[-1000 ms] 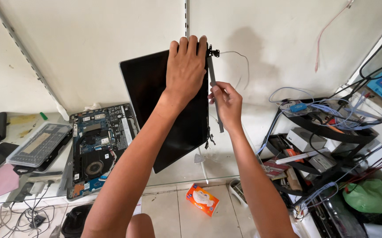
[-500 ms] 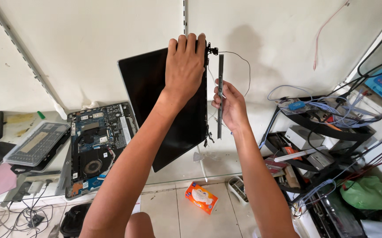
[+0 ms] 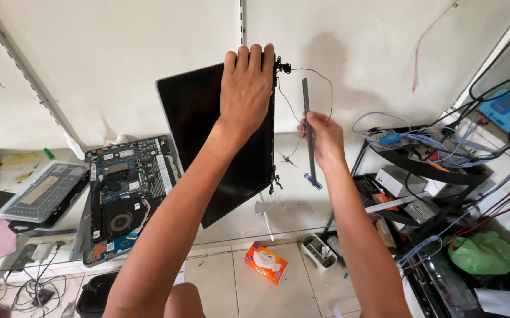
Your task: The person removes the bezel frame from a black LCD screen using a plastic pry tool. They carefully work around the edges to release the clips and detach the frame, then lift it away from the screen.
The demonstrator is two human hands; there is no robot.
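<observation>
Black and glossy, one laptop screen panel (image 3: 208, 135) stands tilted against the white wall, and we press our left hand (image 3: 246, 88) flat over its upper right corner, fingers hooked over the top edge, the grip closed on the panel. Our right hand (image 3: 321, 138) has its grip closed around one thin grey strip (image 3: 307, 118), held upright just beside the panel's right edge and apart from it. One thin black wire (image 3: 320, 79) loops from the panel's top hinge. On the surface to the left lie one opened laptop base (image 3: 126, 188) and one clear parts box (image 3: 44, 191). One orange packet (image 3: 265, 262) lies on the tiled floor.
</observation>
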